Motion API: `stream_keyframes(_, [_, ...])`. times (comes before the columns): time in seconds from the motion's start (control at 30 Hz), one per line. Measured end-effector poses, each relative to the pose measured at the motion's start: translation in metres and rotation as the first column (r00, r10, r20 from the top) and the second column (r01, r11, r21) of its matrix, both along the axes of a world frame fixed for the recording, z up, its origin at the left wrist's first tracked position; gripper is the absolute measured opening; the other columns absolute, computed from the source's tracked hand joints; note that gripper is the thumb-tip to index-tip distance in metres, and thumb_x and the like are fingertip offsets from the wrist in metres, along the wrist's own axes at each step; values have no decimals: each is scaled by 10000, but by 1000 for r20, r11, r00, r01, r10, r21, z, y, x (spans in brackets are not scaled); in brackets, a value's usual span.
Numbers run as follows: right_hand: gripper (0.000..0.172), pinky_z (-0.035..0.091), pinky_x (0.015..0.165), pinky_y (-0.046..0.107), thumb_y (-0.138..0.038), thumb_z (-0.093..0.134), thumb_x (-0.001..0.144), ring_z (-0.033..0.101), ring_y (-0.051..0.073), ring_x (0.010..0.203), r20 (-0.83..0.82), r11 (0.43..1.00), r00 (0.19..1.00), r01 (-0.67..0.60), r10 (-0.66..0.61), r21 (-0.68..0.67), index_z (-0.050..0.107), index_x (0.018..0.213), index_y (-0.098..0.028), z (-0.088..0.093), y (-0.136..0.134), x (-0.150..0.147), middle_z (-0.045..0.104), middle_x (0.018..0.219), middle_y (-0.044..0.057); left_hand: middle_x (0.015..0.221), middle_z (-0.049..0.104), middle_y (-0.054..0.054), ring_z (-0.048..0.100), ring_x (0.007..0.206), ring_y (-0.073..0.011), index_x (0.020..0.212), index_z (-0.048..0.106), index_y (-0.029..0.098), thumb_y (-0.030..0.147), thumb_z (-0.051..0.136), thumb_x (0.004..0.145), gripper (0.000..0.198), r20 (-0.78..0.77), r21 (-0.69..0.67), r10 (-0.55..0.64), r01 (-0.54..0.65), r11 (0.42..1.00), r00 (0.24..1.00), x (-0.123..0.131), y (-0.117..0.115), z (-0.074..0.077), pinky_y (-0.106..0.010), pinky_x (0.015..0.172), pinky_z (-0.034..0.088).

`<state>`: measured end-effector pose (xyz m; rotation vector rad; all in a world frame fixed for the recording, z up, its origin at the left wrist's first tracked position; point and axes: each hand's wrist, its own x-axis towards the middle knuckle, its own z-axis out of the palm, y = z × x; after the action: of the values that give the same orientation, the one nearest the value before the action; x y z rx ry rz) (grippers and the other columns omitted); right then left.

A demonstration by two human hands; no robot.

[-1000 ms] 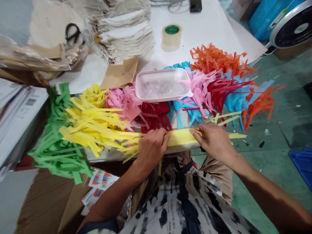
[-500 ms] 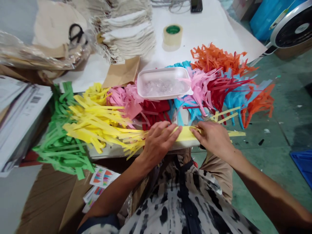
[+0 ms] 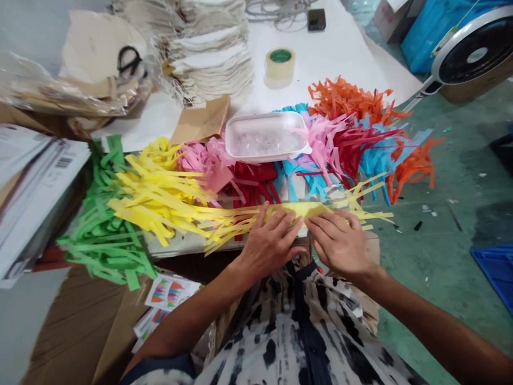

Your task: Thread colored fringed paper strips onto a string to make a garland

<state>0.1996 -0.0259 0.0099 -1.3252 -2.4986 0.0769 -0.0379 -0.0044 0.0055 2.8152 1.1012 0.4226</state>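
Note:
Both my hands lie side by side on a yellow fringed paper strip (image 3: pixel 316 209) at the table's near edge. My left hand (image 3: pixel 271 244) rests flat, fingers stretched out over the strip's middle. My right hand (image 3: pixel 340 242) also lies flat with fingers extended, touching the strip just right of the left hand. The strip's cut fringes stick out to the right and to the left, where they merge into a pile of yellow fringed paper (image 3: pixel 160 198).
Piles of fringed paper in green (image 3: pixel 104 235), pink, red, blue and orange (image 3: pixel 352 101) cover the table. A clear plastic tray (image 3: pixel 266 137) sits on them. Behind are a tape roll (image 3: pixel 280 65), stacked white bags (image 3: pixel 208 59), scissors (image 3: pixel 129 60). A fan (image 3: pixel 473 53) stands at right.
My left hand opened from a curled grip and slid right along the yellow strip. My right hand flattened and moved left, so both hands now meet at the strip's middle.

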Motion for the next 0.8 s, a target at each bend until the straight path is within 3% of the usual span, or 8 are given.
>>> stream_keyframes(0.23, [390,325,1174,610,-245,602,1008,677,315,1245,-47,999,999,-23,25,31,657,1373,-369,-15,5,33,721,1375,-5,1388,729,-62,606,1412,-284,1365,686,264,352,633,1032,349,31,14,-27,27,1000,999,-59,10,11,-685,1345,86])
stream_keyframes(0.37, [341,245,1231,617,-225,619,997,698,296,1190,-111,998,992,-53,55,28,692,1303,-358,-6,13,35,752,1305,-8,1150,819,9,671,1291,-292,1008,806,284,313,681,990,129,88,32,186,-189,981,979,-105,23,32,-689,1303,203])
stream_keyframes(0.43, [267,201,1252,617,-234,630,992,707,273,1135,-131,998,990,-57,59,18,718,1228,-321,0,18,32,772,1233,-8,997,825,14,700,1175,-282,798,771,261,297,706,966,184,165,98,318,-336,937,934,-110,26,43,-681,1283,243])
stream_keyframes(0.5, [221,181,1255,623,-252,621,993,708,250,1068,-120,998,991,-64,63,2,727,1184,-282,5,25,30,784,1142,1,880,795,-4,705,1056,-267,696,707,238,281,738,937,247,266,205,388,-445,872,882,-99,26,49,-645,1235,339])
stream_keyframes(0.57, [262,192,1243,622,-256,601,990,697,240,1026,-84,996,993,-85,83,-18,718,1224,-255,9,32,28,781,1084,17,897,780,-28,694,1016,-255,787,721,235,249,761,910,131,339,290,316,-418,861,886,-74,23,50,-551,1130,484])
stream_keyframes(0.6, [286,201,1237,618,-254,594,986,689,239,1021,-64,995,993,-99,97,-27,713,1246,-249,10,36,28,778,1082,24,961,786,-41,691,1035,-247,899,742,234,222,759,907,22,349,301,225,-336,892,910,-59,21,48,-486,1065,543])
stream_keyframes(0.7, [270,213,1221,616,-286,601,988,664,246,1039,-14,991,992,-125,125,-35,726,1224,-247,13,43,26,763,1125,33,1228,768,-76,670,1189,-232,1198,707,196,132,663,957,253,237,227,-51,-5,974,970,-18,19,31,-410,1075,574])
stream_keyframes(0.8, [254,220,1207,643,-360,615,1005,639,268,1048,50,994,993,-105,106,-32,734,1192,-235,15,43,22,749,1116,45,1221,748,-121,667,1181,-239,1238,681,133,103,595,969,284,147,113,-94,78,991,985,2,23,12,-395,1065,586])
